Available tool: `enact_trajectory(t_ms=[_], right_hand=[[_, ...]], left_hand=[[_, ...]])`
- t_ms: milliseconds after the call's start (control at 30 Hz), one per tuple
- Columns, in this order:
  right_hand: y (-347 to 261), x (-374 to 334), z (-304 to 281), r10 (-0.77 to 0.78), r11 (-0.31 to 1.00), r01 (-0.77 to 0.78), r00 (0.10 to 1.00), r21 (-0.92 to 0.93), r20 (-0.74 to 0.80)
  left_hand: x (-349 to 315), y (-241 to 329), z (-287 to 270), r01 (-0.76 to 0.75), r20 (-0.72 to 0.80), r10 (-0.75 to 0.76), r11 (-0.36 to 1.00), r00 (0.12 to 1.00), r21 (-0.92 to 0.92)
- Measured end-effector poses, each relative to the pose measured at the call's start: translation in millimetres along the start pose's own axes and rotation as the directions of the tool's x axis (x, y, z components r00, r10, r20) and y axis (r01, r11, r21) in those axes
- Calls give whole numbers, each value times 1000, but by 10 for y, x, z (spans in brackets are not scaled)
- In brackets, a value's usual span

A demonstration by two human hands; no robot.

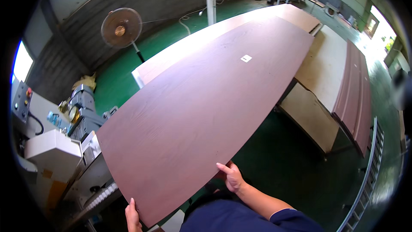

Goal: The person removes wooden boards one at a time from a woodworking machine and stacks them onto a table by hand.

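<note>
A large reddish-brown wood-grain panel stretches from my body toward the far side, with a small white label on its top face. At its near left corner, my left hand grips the edge, thumb on top and fingers hidden beneath. Farther right, my right hand holds the panel's long near edge, its thumb lying on the surface and the other fingers out of sight underneath. The panel's far part lies over a pale board.
Grey machinery with a control box stands at left. Behind it is a round fan. On the right are a pale sheet, grooved brown panels and a roller conveyor. A white post rises beyond the boards.
</note>
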State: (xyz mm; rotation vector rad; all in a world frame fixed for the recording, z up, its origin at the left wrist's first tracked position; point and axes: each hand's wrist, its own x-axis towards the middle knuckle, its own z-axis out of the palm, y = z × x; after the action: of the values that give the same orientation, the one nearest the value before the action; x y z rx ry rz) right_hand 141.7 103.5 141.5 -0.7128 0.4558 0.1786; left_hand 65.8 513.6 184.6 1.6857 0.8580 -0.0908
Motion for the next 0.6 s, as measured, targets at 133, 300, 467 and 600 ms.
enact_trajectory(t_ms=[133,300,467,600], right_hand=[[-107,15,-77,-98,995,98,993,-7,-58],[-80,-102,-171,-136,990,139,987,24,-84],[-27,-275,-355,-87,996,90,990,24,-110],[-156,-418,-573,-86,996,89,984,10,-153]], left_hand=[[-379,493,740,116,177,-124,992,976,55],[-342,395,1376,306,394,-299,951,869,47],[-540,481,2146,388,578,-325,921,748,16],[-582,254,2692,426,746,-370,895,554,128]])
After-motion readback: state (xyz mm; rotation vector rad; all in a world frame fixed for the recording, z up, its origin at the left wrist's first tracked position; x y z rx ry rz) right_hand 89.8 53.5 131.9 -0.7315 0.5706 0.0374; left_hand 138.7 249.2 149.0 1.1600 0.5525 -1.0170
